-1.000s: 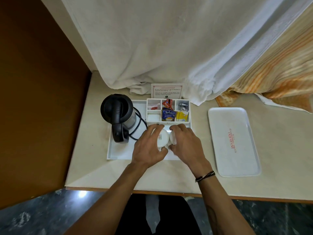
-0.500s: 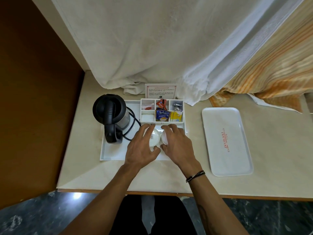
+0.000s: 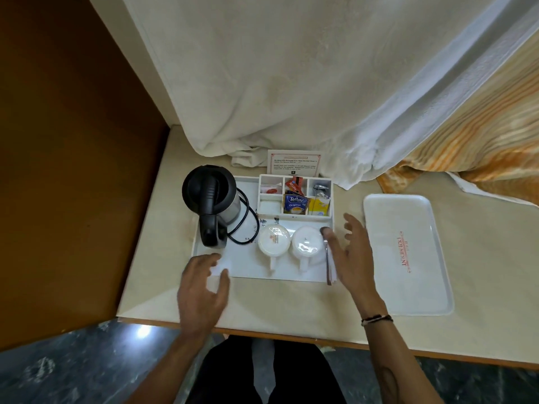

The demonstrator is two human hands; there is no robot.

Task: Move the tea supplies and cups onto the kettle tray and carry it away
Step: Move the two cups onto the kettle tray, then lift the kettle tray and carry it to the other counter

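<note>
We see a white tray [image 3: 248,271] on a pale table [image 3: 291,304]. On the tray sits a black kettle [image 3: 210,196] at the left, with its cord [image 3: 248,223] looped beside it. At the back of the tray is a white box [image 3: 294,193] with small parts inside. It holds tea bags [image 3: 295,204] and other little packets. In front of the box two white cups [image 3: 274,239] stand upside down, side by side, with their handles pointing toward us. A spoon [image 3: 326,246] lies just right of the cups.

Our left hand [image 3: 202,290] is open, fingers spread, at the tray's near left corner. Our right hand [image 3: 351,252] is open too, at the tray's right edge, holding nothing.

A second, bare tray [image 3: 408,255] lies to the right, near the first one. A small card [image 3: 294,163] stands behind the box, in front of a white cloth [image 3: 291,83].
</note>
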